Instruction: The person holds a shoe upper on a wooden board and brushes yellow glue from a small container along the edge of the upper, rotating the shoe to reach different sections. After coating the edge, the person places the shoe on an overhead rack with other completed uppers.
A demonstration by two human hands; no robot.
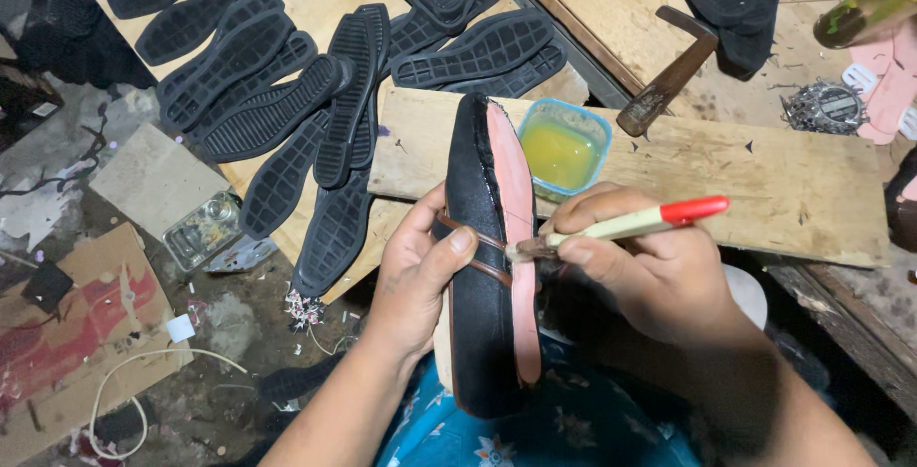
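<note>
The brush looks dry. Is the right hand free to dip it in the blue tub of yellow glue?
Probably yes: the right hand holds the brush just below the open tub, with nothing between them.

The shoe (pixel 482 266) stands on end in front of the plank (pixel 669 166), the left hand (pixel 415 281) on its left, the right hand (pixel 635 271) on its right with the brush (pixel 621 226) crossing to it. On the plank, the glue tub (pixel 564 150) sits near the left end and the hammer (pixel 669 71) overhangs the far edge. Soles (pixel 287 75) lie overlapping on the board (pixel 306 4) behind and left.

Wooden board (pixel 783 190) bears glue tub (pixel 564 150), hammer (pixel 671 71).
</note>
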